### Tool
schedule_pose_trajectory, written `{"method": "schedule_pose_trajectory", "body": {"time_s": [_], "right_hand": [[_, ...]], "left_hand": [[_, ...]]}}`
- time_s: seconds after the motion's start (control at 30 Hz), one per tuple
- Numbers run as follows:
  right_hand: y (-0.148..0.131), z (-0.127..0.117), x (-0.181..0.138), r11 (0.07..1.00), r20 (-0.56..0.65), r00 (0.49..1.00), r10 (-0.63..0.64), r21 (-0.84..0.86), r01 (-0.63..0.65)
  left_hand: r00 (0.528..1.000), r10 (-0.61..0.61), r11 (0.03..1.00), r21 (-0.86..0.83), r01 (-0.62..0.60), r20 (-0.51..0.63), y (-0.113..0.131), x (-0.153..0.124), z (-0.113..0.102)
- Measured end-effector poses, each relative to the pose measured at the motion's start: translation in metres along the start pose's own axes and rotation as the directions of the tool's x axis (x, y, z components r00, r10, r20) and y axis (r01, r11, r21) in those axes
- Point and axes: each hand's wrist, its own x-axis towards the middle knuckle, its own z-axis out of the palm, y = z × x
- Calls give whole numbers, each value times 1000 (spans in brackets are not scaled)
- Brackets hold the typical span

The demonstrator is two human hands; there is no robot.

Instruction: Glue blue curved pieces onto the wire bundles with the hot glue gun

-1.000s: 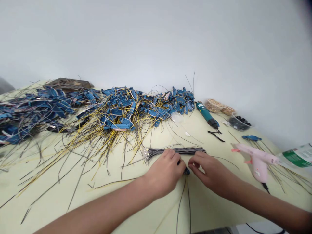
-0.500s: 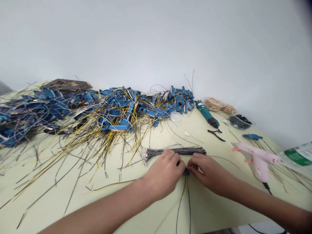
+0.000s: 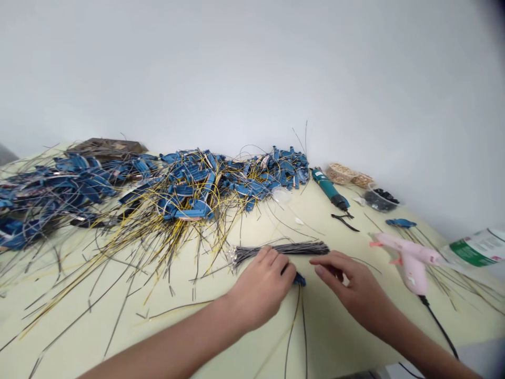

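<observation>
My left hand [image 3: 263, 287] rests on the pale yellow table [image 3: 347, 337] with its fingers curled round a small blue piece [image 3: 299, 280] that has thin black and yellow wires [image 3: 296, 326] trailing toward me. My right hand [image 3: 347, 281] lies just right of that piece, apart from it, fingers loosely spread and holding nothing. Right behind both hands lies a tied bundle of dark wires [image 3: 284, 248] with small clear tips at its left end.
A large heap of blue pieces with yellow and black wires [image 3: 158, 184] covers the left and back of the table. A pink glue gun [image 3: 410, 258], a teal rotary tool [image 3: 329, 189], black pliers [image 3: 345, 221], small baskets [image 3: 347, 173] and a plastic bag [image 3: 473, 247] lie right.
My right hand has let go of the blue piece and drawn a little to the right. My left hand keeps the piece. The view has tilted slightly.
</observation>
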Motion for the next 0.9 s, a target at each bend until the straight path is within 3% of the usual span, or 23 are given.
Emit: {"method": "schedule_pose_trajectory", "body": {"time_s": [0.17, 0.3, 0.43, 0.73, 0.9], "right_hand": [[12, 13, -27, 951, -137, 971, 195, 269, -153], [11, 33, -43, 846, -82, 963, 255, 501, -182], [-4, 45, -49, 720, 32, 974, 223, 668, -187], [-22, 51, -44, 459, 136, 969, 207, 861, -219], [-25, 57, -42, 393, 145, 958, 248, 889, -236]], "left_hand": [[990, 8, 998, -66, -18, -138, -2, -3, -6], [975, 22, 993, -110, -47, -221, -4, -6, -19], [953, 24, 981, -178, -81, -302, -4, -5, -31], [911, 84, 982, -120, -144, -403, -3, -5, -38], [907, 111, 980, -107, -168, -407, -4, -7, -34]]}}
